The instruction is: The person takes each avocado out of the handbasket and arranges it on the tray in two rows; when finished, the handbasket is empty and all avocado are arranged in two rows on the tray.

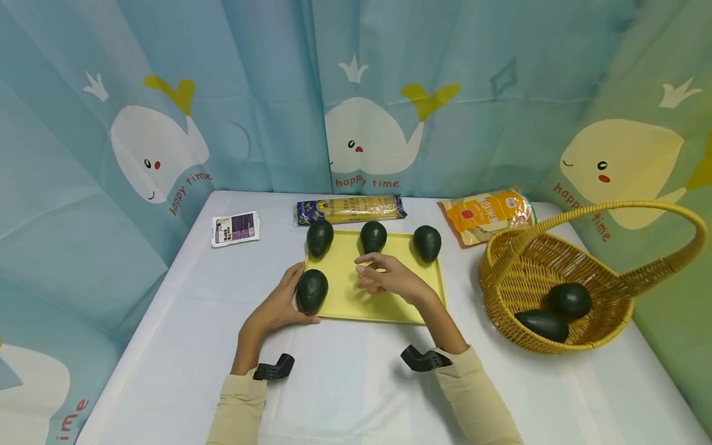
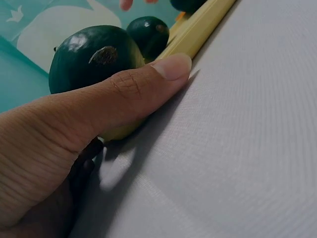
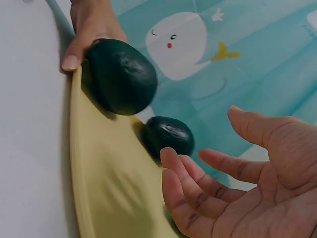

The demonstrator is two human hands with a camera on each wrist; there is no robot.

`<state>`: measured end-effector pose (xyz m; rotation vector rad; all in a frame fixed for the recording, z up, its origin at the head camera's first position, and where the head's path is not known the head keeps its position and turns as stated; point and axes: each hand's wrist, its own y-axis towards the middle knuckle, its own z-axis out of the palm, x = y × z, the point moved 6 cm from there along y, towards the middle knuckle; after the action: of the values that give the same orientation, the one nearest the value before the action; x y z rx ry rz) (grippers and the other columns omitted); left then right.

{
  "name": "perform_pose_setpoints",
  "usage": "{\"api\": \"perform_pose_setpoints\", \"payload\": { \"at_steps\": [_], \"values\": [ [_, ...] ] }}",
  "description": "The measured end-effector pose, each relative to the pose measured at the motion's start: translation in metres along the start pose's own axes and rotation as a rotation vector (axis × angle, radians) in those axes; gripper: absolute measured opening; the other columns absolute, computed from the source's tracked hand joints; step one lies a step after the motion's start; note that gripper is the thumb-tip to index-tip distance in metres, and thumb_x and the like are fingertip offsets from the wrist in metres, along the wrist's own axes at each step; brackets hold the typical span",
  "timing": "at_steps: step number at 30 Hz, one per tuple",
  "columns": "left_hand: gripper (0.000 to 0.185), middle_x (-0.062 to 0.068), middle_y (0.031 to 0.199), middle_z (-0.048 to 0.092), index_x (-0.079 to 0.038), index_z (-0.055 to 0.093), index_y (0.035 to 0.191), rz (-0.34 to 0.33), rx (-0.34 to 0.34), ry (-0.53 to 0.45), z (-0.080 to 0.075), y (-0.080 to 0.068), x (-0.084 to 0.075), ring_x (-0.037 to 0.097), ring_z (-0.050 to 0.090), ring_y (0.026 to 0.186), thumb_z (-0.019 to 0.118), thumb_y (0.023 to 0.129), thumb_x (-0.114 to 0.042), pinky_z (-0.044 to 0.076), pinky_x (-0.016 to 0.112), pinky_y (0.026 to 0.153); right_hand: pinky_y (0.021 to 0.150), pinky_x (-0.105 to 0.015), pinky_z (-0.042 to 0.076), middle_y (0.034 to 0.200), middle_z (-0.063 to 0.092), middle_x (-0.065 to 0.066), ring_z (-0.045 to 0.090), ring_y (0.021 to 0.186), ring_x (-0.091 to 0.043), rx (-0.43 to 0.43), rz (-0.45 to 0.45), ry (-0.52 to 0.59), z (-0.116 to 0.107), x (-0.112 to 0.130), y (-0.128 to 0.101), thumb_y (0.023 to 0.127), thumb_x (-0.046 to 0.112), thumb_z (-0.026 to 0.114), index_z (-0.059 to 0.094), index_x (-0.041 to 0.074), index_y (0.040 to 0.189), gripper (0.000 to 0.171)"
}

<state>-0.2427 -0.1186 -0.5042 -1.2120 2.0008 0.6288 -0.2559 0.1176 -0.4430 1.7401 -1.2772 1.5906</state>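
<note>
In the head view, my left hand (image 1: 278,303) holds the front left corner of a yellow tray (image 1: 384,309), its thumb along the front edge and its fingers along the left side. Just inside that corner lies a dark green avocado (image 1: 312,291), close against the hand. My right hand (image 1: 389,277) hovers over the middle of the tray with loosely bent fingers and nothing in them. Along the tray's back sit three more avocados, at left (image 1: 319,239), middle (image 1: 373,237) and right (image 1: 426,243). In the right wrist view, the right palm (image 3: 267,198) faces up, empty.
A wicker basket (image 1: 495,296) with a tall handle stands at the right, holding two avocados (image 1: 570,300). Behind the tray lies a long yellow packet (image 1: 351,209). An orange bag (image 1: 489,215) is at the back right, a small white pouch (image 1: 236,229) at the back left.
</note>
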Motion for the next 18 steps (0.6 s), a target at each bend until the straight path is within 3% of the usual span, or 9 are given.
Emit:
{"api": "perform_pose_setpoints", "payload": {
  "at_steps": [8,18],
  "values": [
    [0.124,0.018,0.159,0.024,-0.004,0.024,0.155,0.019,-0.025,0.04,-0.004,-0.003,0.0,0.038,0.022,0.147,0.094,0.059,-0.038,0.026,0.057,0.116,0.092,-0.048,0.053,0.136,0.049,-0.029,0.066,0.109,-0.032,-0.049,-0.039,-0.017,-0.022,0.005,-0.025,0.1,0.031,0.056,0.047,0.001,0.14,0.051],
    [0.117,0.02,0.154,0.035,-0.003,0.035,0.15,0.047,-0.06,0.103,-0.008,-0.003,0.0,0.04,0.029,0.144,0.093,0.057,-0.041,0.028,0.058,0.115,0.09,-0.044,0.055,0.123,0.059,-0.02,0.066,0.107,-0.028,-0.103,-0.099,-0.098,-0.051,0.025,-0.07,0.1,0.03,0.056,0.05,0.008,0.137,0.043]
  ]
}}
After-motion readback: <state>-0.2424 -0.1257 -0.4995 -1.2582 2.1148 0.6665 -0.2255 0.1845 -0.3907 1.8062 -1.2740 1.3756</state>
